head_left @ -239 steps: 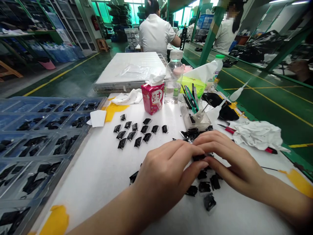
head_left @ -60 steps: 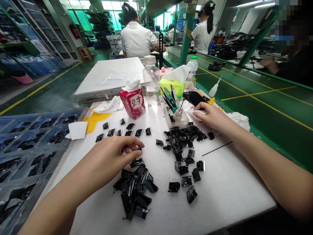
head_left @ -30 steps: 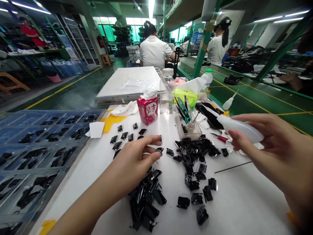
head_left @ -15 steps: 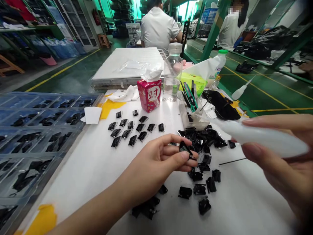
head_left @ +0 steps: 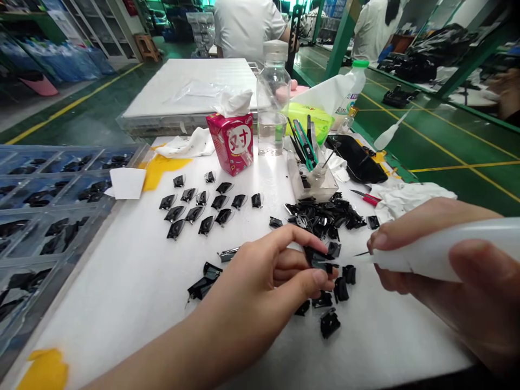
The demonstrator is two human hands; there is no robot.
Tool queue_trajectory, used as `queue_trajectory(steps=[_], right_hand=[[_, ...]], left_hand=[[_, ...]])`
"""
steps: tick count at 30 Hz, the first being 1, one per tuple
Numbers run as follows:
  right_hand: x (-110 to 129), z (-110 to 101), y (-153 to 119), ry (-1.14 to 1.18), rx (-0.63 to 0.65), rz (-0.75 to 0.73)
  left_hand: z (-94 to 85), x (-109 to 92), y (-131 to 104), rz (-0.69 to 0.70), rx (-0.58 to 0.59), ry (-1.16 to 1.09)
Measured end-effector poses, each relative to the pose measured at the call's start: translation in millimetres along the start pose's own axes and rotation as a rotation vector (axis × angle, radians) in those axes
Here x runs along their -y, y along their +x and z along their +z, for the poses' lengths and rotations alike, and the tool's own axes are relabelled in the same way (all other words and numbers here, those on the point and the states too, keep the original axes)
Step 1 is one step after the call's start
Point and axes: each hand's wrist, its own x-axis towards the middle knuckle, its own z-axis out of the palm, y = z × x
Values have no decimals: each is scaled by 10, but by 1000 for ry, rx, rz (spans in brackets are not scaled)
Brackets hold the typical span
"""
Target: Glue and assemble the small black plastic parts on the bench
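My left hand (head_left: 280, 271) pinches a small glossy black plastic piece (head_left: 320, 261) between thumb and fingers, above the white work surface (head_left: 134, 292). Closed around a white squeeze bottle (head_left: 426, 257), my right hand (head_left: 450, 309) is to the right of that piece, apart from it. The bottle's tip is hard to make out. A heap of black pieces (head_left: 325, 216) lies just beyond my left hand. Several loose ones (head_left: 330, 323) are scattered beside and below it. Farther left, small black pieces with clear edges (head_left: 195, 213) are laid out in loose rows.
A compartment tray (head_left: 93, 222) of black parts borders the left side. Behind stand a red tissue box (head_left: 231, 143), a clear bottle (head_left: 272, 127) and a small tool holder (head_left: 312, 189). A red-handled blade (head_left: 368, 198) and white cloth (head_left: 414, 197) lie at right. A person (head_left: 247, 30) sits beyond.
The squeeze bottle in my right hand has tilted and moved lower, its front end drawn back behind my fingers. My left hand still grips the black piece, turned slightly. The camera view has tipped downward.
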Motion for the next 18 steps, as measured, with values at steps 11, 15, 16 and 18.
queue_trajectory(steps=[11, 15, 16, 18], right_hand=[[-17, 25, -26, 275, 26, 111], [-38, 15, -34, 272, 44, 111], [-43, 11, -37, 274, 48, 116], [-43, 3, -38, 281, 59, 116]], left_hand=[[15, 19, 14, 15, 15, 10], [17, 19, 3, 7, 18, 3], [14, 16, -1, 7, 19, 1], [8, 12, -8, 4, 21, -3]])
